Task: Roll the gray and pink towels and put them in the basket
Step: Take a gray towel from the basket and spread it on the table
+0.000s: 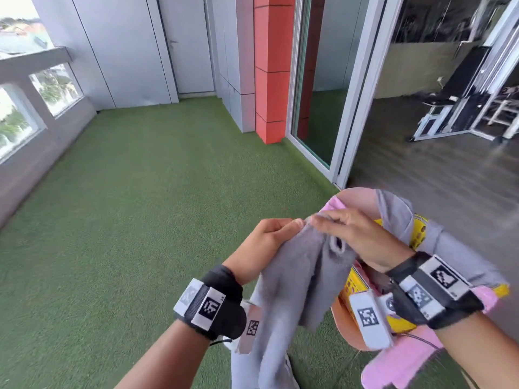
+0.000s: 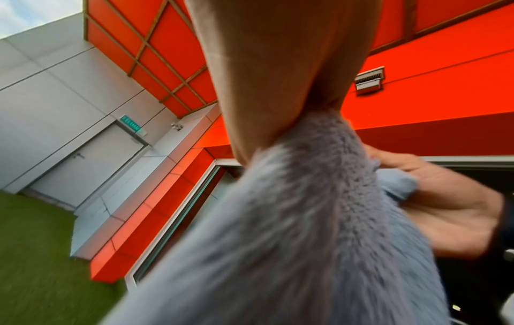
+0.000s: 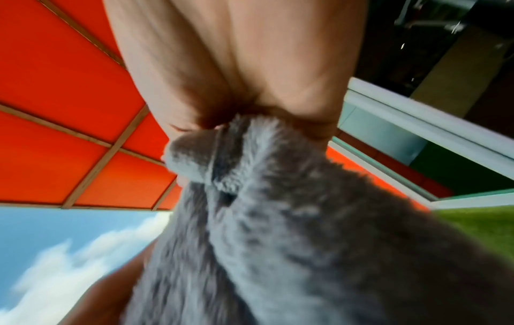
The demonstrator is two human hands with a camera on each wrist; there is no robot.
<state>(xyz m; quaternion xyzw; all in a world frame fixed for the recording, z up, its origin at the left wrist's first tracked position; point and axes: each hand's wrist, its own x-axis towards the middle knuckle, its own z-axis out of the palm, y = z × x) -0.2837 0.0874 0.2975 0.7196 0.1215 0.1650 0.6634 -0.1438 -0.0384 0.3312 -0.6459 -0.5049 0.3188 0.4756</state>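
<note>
Both hands hold the gray towel up in the air, just in front of the basket. The left hand pinches the top edge, fingers clamped together on the cloth. The right hand grips the same edge just beside it, its fingers likewise closed on the pile; the two hands nearly touch. The rest of the towel hangs loose below the hands, unrolled. Holding it by the top edge lets gravity straighten the cloth, probably so that an edge can be found and squared before rolling. Both forearms reach forward and converge; the wrists sit below the knuckles, palms turned inward toward each other. A pink towel lies draped over the near side of the basket and hangs down from it; more gray cloth is draped over the far side, and whether it belongs to the held towel cannot be told. The basket, yellow, rests on a salmon-coloured stool standing on green turf. Judged from this, rolling has not yet begun.
</note>
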